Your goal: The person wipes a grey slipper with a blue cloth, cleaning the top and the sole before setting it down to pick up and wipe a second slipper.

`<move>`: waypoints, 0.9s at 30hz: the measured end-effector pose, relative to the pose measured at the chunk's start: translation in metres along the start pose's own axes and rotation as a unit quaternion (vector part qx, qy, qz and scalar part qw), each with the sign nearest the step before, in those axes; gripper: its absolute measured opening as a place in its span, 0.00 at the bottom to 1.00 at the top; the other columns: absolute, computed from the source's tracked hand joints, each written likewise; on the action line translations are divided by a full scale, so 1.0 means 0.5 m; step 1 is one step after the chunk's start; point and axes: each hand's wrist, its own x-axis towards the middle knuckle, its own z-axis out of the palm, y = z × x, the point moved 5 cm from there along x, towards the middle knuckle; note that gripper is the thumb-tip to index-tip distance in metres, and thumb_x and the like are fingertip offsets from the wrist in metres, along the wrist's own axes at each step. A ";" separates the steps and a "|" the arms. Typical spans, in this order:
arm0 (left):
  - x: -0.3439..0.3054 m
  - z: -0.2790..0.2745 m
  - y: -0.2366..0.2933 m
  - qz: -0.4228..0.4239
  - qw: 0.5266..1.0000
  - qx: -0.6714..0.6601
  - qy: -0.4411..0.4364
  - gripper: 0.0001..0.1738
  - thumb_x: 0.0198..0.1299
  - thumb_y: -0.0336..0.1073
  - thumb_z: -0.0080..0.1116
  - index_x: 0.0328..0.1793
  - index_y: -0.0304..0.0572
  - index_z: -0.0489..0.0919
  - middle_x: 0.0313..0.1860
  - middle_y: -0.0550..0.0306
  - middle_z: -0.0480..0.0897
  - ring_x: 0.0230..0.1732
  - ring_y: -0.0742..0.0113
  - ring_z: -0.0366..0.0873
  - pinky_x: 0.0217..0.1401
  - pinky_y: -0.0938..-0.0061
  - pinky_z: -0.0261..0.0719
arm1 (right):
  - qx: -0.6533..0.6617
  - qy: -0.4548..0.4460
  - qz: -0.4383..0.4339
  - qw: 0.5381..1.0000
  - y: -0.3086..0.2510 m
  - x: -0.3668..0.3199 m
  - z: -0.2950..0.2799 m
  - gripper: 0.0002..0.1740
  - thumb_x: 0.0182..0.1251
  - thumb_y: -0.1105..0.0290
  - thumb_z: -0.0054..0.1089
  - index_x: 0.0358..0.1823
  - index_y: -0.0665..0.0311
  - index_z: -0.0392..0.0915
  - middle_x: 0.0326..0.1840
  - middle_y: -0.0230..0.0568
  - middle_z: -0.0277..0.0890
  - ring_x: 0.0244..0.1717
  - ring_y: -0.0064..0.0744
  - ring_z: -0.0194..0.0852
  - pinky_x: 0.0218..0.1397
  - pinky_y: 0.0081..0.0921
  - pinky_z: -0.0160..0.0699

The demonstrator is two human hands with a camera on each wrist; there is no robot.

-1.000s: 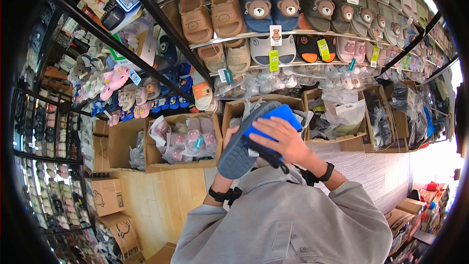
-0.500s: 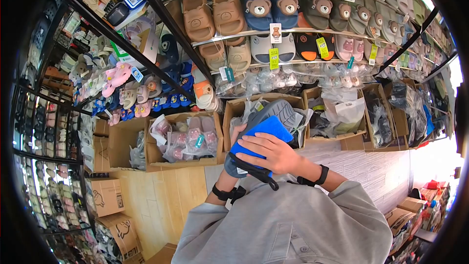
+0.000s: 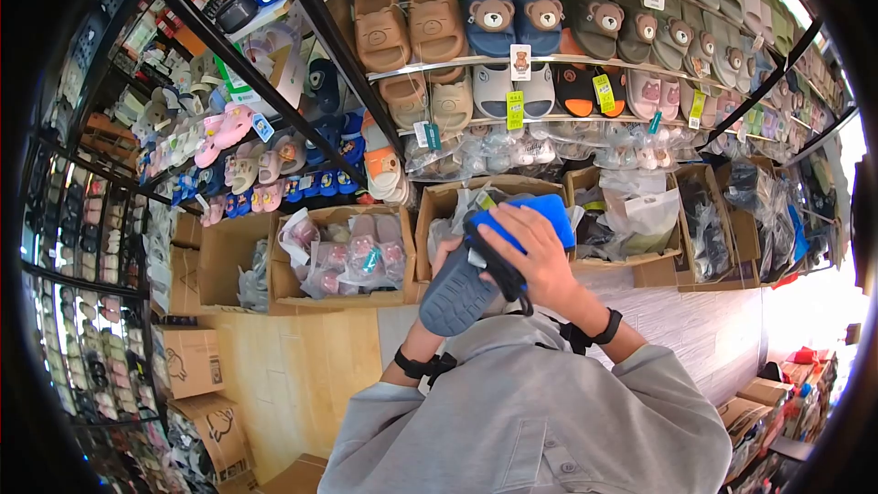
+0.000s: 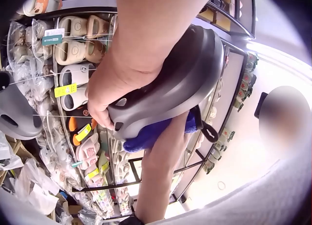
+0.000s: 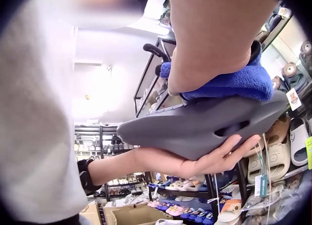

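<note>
My left hand grips a dark grey clog from beneath, its ridged sole turned up. In the right wrist view, the fingers of that hand lie along the clog's underside near a slot-shaped opening. On top, my right hand holds a blue fleecy wiping pad against the sole, its fingers laid over the pad. A black strap with a loop hangs from the pad. The right thumb is mostly hidden. Both hands are in front of my chest. A similar grey clog shows at the left edge of the left wrist view.
Behind the hands stand open cardboard boxes of bagged slippers. Above them rise shelves of slippers, with bear-faced blue slippers and hanging tags. Black rack posts slant at the left. More cartons stand on the floor.
The blue pad has slid down along the sole toward me, then back up to the far end. The sole's near end is uncovered again. Both hands keep their holds.
</note>
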 end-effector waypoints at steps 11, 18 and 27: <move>-0.021 -0.074 -0.022 0.184 0.928 0.321 -0.043 0.37 0.77 0.59 0.59 0.78 0.39 0.68 0.67 0.50 0.81 0.68 0.60 0.82 0.72 0.65 0.83 | 0.033 -0.077 -0.142 0.986 -0.043 -0.043 0.020 0.36 0.71 0.51 0.68 0.78 0.56 0.80 0.81 0.47 0.77 0.80 0.48 0.76 0.84 0.49 0.70; -0.005 0.042 -0.034 -0.142 0.950 -0.258 -0.101 0.23 0.81 0.50 0.53 0.69 0.42 0.79 0.62 0.53 0.83 0.59 0.63 0.82 0.63 0.69 0.85 | 0.019 0.017 0.031 0.999 0.044 -0.033 -0.019 0.40 0.65 0.51 0.80 0.78 0.56 0.80 0.81 0.51 0.74 0.80 0.56 0.72 0.84 0.55 0.68; -0.012 -0.063 -0.068 0.011 0.986 0.133 -0.095 0.36 0.75 0.60 0.59 0.80 0.46 0.71 0.76 0.48 0.74 0.76 0.52 0.75 0.78 0.56 0.75 | 0.075 -0.030 -0.056 0.995 -0.017 -0.040 0.004 0.40 0.69 0.48 0.76 0.78 0.56 0.79 0.81 0.49 0.74 0.81 0.53 0.73 0.84 0.54 0.69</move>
